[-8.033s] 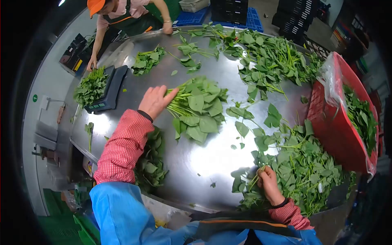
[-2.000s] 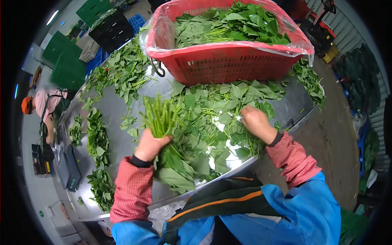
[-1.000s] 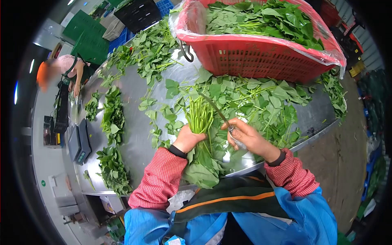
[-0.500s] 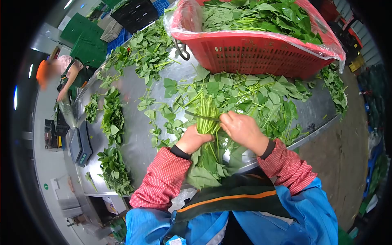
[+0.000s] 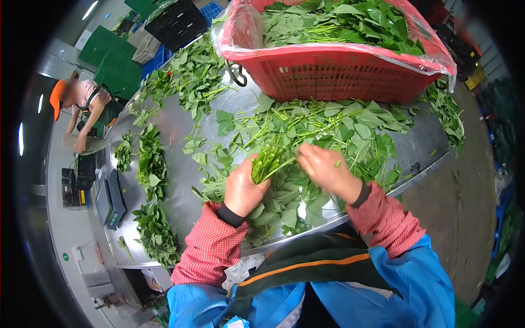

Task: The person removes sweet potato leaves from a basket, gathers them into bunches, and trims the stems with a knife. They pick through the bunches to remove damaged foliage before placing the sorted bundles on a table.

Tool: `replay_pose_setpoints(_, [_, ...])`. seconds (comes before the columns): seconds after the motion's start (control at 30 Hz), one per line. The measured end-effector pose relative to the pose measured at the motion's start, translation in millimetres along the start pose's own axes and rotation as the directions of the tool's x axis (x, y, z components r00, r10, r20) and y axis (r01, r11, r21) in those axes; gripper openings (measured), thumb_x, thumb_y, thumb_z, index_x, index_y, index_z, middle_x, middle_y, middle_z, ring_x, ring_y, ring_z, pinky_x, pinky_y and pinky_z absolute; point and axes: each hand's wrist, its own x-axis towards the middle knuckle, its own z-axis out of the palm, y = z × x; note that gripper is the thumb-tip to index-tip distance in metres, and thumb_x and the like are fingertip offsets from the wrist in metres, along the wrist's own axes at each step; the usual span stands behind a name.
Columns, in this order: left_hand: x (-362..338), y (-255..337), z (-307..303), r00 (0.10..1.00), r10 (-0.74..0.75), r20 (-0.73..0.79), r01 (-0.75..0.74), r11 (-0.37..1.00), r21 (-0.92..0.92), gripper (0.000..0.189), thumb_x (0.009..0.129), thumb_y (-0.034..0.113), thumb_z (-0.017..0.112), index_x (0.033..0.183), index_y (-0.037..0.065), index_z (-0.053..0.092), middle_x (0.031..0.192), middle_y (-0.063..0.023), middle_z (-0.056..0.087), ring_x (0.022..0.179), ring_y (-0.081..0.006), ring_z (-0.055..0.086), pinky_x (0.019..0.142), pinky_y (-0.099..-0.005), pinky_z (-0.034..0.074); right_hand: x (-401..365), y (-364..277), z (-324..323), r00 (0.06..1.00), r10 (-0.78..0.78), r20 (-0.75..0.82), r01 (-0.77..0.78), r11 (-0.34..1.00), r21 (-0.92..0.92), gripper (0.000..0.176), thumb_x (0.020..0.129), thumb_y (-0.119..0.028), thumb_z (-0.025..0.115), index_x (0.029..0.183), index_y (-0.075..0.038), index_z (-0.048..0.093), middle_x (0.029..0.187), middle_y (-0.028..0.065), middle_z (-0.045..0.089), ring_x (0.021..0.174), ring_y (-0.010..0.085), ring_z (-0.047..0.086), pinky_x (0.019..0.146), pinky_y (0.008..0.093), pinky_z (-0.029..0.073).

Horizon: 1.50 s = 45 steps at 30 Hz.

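My left hand [image 5: 244, 187] is closed round a bunch of leafy green stems [image 5: 266, 163], with the cut ends sticking up past the fingers and the leaves hanging below toward the table edge. Just right of the stem ends, my right hand [image 5: 327, 170] has its fingers pinched together. Motion blurs it, and what it holds cannot be made out. Loose leafy greens [image 5: 306, 123] lie spread on the metal table [image 5: 180, 128] beneath and beyond both hands.
A red plastic crate [image 5: 339, 74], lined with clear plastic and full of greens, stands at the back. Separate bunches [image 5: 156, 232] lie at left near a scale [image 5: 110, 199]. A co-worker [image 5: 90, 104] in an orange cap handles a clear bag beyond it.
The bunch has tilted and shifted left in my left hand. The dark strip across its stems no longer shows. My right hand has moved slightly right, and the co-worker has leaned in.
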Motion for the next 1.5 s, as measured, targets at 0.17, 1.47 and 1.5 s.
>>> replay_pose_setpoints(0.17, [11.8, -26.6, -45.4, 0.950, -0.296, 0.098, 0.295, 0.747, -0.596, 0.030, 0.082, 0.008, 0.069, 0.110, 0.002, 0.060, 0.093, -0.0032, 0.066, 0.081, -0.0163, 0.063, 0.076, -0.0307, 0.052, -25.4, 60.8, -5.0, 0.967, 0.215, 0.138, -0.195, 0.970, -0.144, 0.034, 0.095, -0.036, 0.052, 0.107, -0.004, 0.056, 0.093, 0.0205, 0.063, 0.082, 0.0375, 0.063, 0.069, 0.0495, 0.050])
replay_pose_setpoints(1.47, [-66.5, -42.9, 46.0, 0.976, -0.168, -0.137, 0.130, 0.960, -0.249, 0.075, 0.060, 0.016, 0.086, 0.121, -0.001, 0.047, 0.127, -0.0175, 0.050, 0.110, -0.0271, 0.054, 0.100, -0.0371, 0.040, 19.2, -16.5, 90.8, 0.720, -0.366, 0.590, -0.312, 0.588, 0.746, 0.083, 0.088, -0.059, 0.060, 0.142, -0.001, 0.037, 0.141, 0.0129, 0.044, 0.134, 0.0244, 0.034, 0.110, 0.0357, 0.028])
replay_pose_setpoints(1.5, [-69.4, -47.2, 53.4, 0.978, -0.093, -0.185, 0.089, 0.996, -0.030, 0.095, 0.057, 0.015, 0.087, 0.133, -0.002, 0.032, 0.135, -0.0191, 0.041, 0.117, -0.0289, 0.049, 0.106, -0.0381, 0.034, 11.5, -18.4, 96.2, 0.680, -0.464, 0.567, -0.443, 0.356, 0.823, 0.084, 0.087, -0.059, 0.060, 0.143, -0.001, 0.036, 0.142, 0.0132, 0.043, 0.134, 0.0243, 0.033, 0.111, 0.0354, 0.028])
